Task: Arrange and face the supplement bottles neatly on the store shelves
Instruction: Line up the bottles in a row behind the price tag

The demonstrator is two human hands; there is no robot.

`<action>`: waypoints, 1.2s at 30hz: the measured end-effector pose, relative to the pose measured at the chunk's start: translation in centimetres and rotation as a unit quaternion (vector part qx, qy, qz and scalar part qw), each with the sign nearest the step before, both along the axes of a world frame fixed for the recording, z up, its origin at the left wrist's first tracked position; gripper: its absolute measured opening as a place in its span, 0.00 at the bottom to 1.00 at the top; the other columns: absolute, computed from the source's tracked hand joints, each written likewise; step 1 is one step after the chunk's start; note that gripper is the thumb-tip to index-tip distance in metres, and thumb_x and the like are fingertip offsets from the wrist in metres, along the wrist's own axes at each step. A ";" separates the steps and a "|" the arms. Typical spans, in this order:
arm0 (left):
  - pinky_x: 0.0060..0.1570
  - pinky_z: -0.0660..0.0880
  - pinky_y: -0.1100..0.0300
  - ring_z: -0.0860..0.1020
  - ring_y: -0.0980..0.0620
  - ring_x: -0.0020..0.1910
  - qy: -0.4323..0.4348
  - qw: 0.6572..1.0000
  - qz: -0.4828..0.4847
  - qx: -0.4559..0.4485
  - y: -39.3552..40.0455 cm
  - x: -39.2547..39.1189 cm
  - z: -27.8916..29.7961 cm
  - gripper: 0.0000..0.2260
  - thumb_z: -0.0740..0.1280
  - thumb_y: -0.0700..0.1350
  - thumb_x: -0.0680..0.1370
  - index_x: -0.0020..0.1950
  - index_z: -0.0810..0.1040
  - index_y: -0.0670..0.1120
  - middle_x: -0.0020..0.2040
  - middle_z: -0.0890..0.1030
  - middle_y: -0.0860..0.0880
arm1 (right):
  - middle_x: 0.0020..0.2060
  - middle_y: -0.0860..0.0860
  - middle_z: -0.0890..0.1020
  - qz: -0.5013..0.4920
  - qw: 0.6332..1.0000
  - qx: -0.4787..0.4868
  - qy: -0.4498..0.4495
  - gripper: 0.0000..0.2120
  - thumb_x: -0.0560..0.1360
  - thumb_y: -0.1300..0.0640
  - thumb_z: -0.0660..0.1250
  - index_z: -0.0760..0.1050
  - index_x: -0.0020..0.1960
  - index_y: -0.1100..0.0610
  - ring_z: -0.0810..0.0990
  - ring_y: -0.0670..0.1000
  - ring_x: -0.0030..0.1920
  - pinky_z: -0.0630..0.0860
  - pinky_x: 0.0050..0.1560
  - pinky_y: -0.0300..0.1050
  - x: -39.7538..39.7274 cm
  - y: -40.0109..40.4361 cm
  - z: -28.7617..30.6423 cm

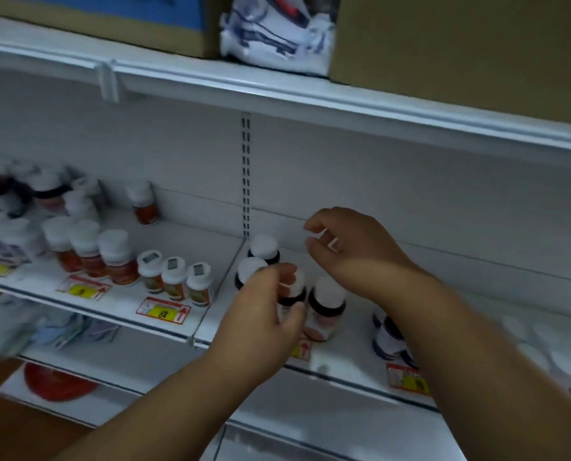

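Four dark white-capped supplement bottles (325, 307) stand upright, clustered near the shelf (350, 354) front edge.

Left hand (264, 304) reaches forward, fingers and thumb curled in a grip. Right hand (350, 251) hovers above, fingers loosely curled, holding nothing.

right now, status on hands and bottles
Left hand grips dark white-capped bottle at shelf front. Right hand open above, holding nothing. Neighbour bottle close alongside.
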State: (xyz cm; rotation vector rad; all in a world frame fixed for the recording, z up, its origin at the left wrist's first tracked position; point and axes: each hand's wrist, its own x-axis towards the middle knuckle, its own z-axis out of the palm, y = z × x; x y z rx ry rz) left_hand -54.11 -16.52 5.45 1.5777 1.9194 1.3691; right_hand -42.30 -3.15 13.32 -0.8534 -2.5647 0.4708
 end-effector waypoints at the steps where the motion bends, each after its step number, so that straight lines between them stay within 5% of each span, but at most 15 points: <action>1: 0.48 0.67 0.78 0.73 0.71 0.53 0.008 1.000 0.019 0.008 -0.8 -2.3 0.2 0.15 0.67 0.48 0.75 0.61 0.72 0.57 0.52 0.75 0.64 | 0.48 0.40 0.74 0.010 1.000 -0.001 0.006 0.12 0.78 0.49 0.63 0.75 0.60 0.47 0.71 0.37 0.41 0.64 0.41 0.24 -2.3 -0.7 0.3; 10: 0.46 0.69 0.72 0.73 0.67 0.52 0.055 0.992 0.111 -0.005 -6.4 -24.0 1.0 0.19 0.63 0.57 0.73 0.63 0.71 0.56 0.54 0.74 0.60 | 0.51 0.42 0.73 0.070 0.997 -0.014 0.028 0.13 0.76 0.48 0.66 0.74 0.60 0.46 0.73 0.38 0.44 0.67 0.42 0.32 -25.3 -6.1 -1.9; 13: 0.51 0.75 0.58 0.74 0.61 0.52 0.059 0.991 0.119 -0.027 -7.2 -28.7 1.7 0.17 0.64 0.54 0.74 0.62 0.71 0.54 0.55 0.75 0.56 | 0.57 0.52 0.76 0.059 0.998 -0.008 0.021 0.17 0.76 0.50 0.66 0.73 0.63 0.51 0.76 0.50 0.54 0.71 0.50 0.43 -31.1 -5.1 -2.9; 20: 0.53 0.75 0.57 0.74 0.57 0.53 0.091 0.985 0.137 -0.045 -6.5 -34.9 1.0 0.19 0.66 0.47 0.74 0.65 0.73 0.53 0.58 0.75 0.53 | 0.71 0.57 0.67 0.011 0.995 -0.019 -0.099 0.25 0.77 0.56 0.64 0.65 0.73 0.56 0.68 0.58 0.68 0.65 0.68 0.50 -40.1 1.5 -6.1; 24: 0.50 0.71 0.63 0.74 0.56 0.53 0.119 0.984 0.121 -0.053 -6.3 -36.8 0.4 0.19 0.69 0.44 0.74 0.64 0.74 0.51 0.55 0.75 0.54 | 0.65 0.59 0.70 0.034 0.986 0.025 -0.160 0.20 0.76 0.58 0.63 0.71 0.67 0.60 0.70 0.60 0.63 0.68 0.64 0.53 -43.5 3.6 -7.3; 29: 0.49 0.62 0.81 0.70 0.63 0.48 0.115 0.987 0.109 0.001 -5.9 -40.0 0.3 0.15 0.70 0.39 0.74 0.61 0.78 0.46 0.51 0.73 0.55 | 0.49 0.58 0.76 0.012 0.991 0.041 -0.126 0.11 0.70 0.58 0.70 0.73 0.49 0.60 0.76 0.58 0.49 0.75 0.49 0.53 -45.1 3.4 -8.1; 33: 0.50 0.64 0.78 0.71 0.62 0.48 0.112 0.990 0.083 0.013 -5.2 -42.6 -0.2 0.14 0.69 0.38 0.75 0.60 0.78 0.45 0.51 0.74 0.53 | 0.46 0.56 0.76 0.019 0.998 -0.003 -0.067 0.10 0.70 0.59 0.71 0.73 0.47 0.59 0.75 0.56 0.46 0.71 0.44 0.48 -44.9 3.1 -7.0; 36: 0.51 0.69 0.66 0.73 0.57 0.51 0.089 0.992 0.062 -0.064 -3.6 -46.2 0.3 0.17 0.68 0.44 0.77 0.65 0.73 0.48 0.57 0.75 0.50 | 0.46 0.49 0.78 0.032 0.998 -0.050 -0.028 0.10 0.69 0.60 0.72 0.74 0.49 0.54 0.74 0.50 0.44 0.69 0.38 0.39 -44.8 1.4 -5.1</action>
